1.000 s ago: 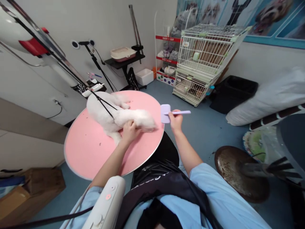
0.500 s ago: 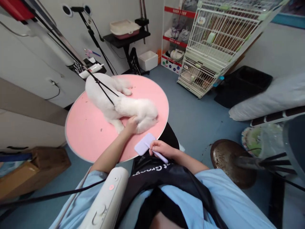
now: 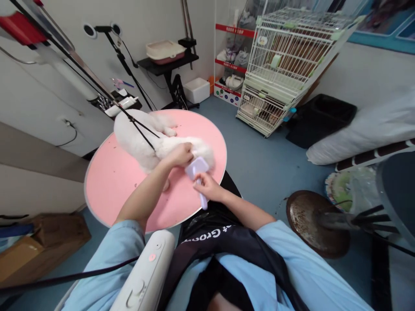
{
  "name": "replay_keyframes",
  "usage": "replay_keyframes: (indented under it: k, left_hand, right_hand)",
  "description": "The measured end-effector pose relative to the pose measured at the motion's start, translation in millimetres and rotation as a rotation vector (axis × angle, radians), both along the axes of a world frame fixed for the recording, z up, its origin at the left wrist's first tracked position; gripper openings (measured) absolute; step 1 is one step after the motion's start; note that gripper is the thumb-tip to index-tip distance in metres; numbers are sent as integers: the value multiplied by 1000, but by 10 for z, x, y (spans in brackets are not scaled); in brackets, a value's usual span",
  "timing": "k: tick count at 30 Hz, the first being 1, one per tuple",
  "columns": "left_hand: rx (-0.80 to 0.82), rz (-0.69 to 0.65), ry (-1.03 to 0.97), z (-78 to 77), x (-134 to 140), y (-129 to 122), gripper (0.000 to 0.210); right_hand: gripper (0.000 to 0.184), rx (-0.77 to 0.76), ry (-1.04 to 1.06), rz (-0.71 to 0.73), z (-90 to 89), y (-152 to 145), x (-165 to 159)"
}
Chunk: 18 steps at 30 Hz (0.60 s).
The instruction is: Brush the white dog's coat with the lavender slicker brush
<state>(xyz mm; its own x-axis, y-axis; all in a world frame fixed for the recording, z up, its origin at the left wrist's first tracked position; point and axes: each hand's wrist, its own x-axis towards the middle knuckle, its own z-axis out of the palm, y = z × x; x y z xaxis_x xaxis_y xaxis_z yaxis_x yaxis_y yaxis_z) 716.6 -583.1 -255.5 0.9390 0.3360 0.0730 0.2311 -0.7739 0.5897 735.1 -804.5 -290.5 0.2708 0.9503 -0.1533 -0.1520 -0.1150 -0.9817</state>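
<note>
A white fluffy dog (image 3: pixel 132 137) lies on a round pink grooming table (image 3: pixel 110 185), with black straps (image 3: pixel 142 133) running down to its neck. My left hand (image 3: pixel 182 154) is closed on fur at the side of the dog's head; the exact part under the fingers is hidden. In my right hand (image 3: pixel 207 186) is a lilac slicker brush (image 3: pixel 197 167), held by its handle. Its broad head is close beside the dog's head, just below my left hand, and slightly blurred. Whether it touches the fur I cannot tell.
A pale device on an arm (image 3: pixel 151 268) stands close to my chest at lower left. Grooming tools (image 3: pixel 104 101) sit on a holder behind the table. A white wire cage (image 3: pixel 282 60) is at the back right, and a rusty round stand base (image 3: pixel 311 220) on the right floor.
My left hand has shifted up along the dog's head. The slicker brush has risen from the table's edge toward the head, its handle now more upright.
</note>
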Motion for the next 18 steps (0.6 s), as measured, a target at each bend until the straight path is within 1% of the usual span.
replay_keyframes:
  k: [1,2,3,5,7,8,10,11,12,14,15,16,17,18]
  left_hand:
    - [-73,15,64,88,64,13,7]
    - [-140,26,114,159,114,18,9]
    - [-200,28,146,210,151,16,11]
    - [-317,33,158,255,191,0,15]
    - [-449,81,92,234,209,-11,17]
    - [-515,110,49,209,218,-9,17]
    - [-601,157,-2,156,244,13,18]
    - [-607,167,-1,136,261,31,19]
    - [-590,169,12,124,278,49,19]
    - [-527,171,39,129,311,77,18]
    - [-500,182,42,143,326,83,17]
    - [-490,201,37,159,340,83,16]
    - [-496,240,14,176,353,79,15]
    - [-511,282,-8,189,366,71,15]
  right_hand:
    - [17,10,-85,-112,-15,84,11]
    - [17,2,-143,-185,-35,146,3]
    - [17,-14,-166,-204,-58,184,-19]
    - [21,-30,-122,-111,-95,207,-76]
    - [29,9,-51,-21,-112,212,-100]
    - [31,33,-32,-24,-118,220,-93]
    - [28,38,-39,-104,-140,237,-70]
    - [25,9,-50,-132,-155,238,-66]
    - [23,-40,-50,-124,-169,231,-73]
    - [21,-143,-12,-3,-178,206,-105]
    - [22,-161,11,67,-169,201,-118]
    - [23,-146,17,110,-152,208,-120]
    - [24,-106,-6,111,-131,226,-112]
    - [23,-60,-63,71,-112,254,-96]
